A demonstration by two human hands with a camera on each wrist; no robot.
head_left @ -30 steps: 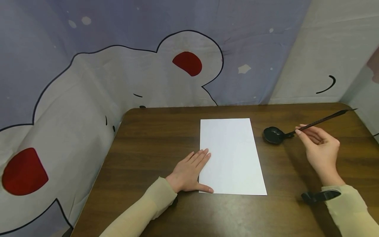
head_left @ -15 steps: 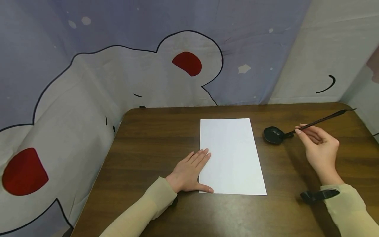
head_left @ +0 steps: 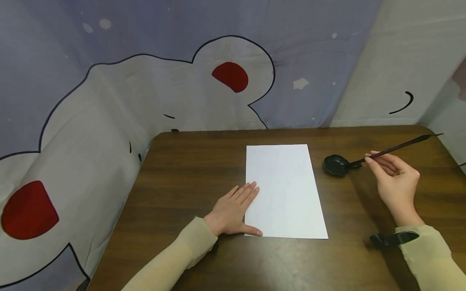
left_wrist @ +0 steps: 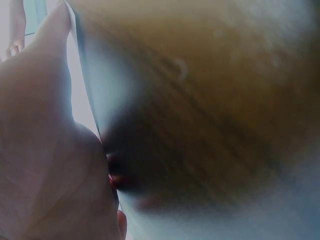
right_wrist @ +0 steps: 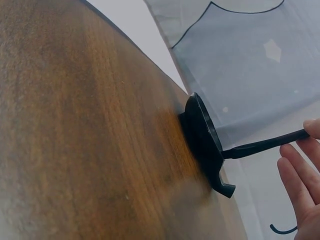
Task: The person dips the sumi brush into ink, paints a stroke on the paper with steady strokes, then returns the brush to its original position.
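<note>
Two hands are held well apart. By the left hand (head_left: 231,212), laid flat with fingers outstretched, the left edge of one white sheet (head_left: 285,194) is covered on one wooden table (head_left: 182,173). By the right hand (head_left: 397,186), one tilted dark brush (head_left: 405,144) is pinched, its lower end brought to one dark dish (head_left: 335,165), right of the sheet. Beyond, two red patches (head_left: 231,77) are seen on the backdrop (head_left: 313,44).

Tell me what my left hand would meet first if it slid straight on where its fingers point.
The white paper: your left hand lies partly over its left edge, with more sheet ahead. Beyond, probably table, though the line is uncertain.
</note>
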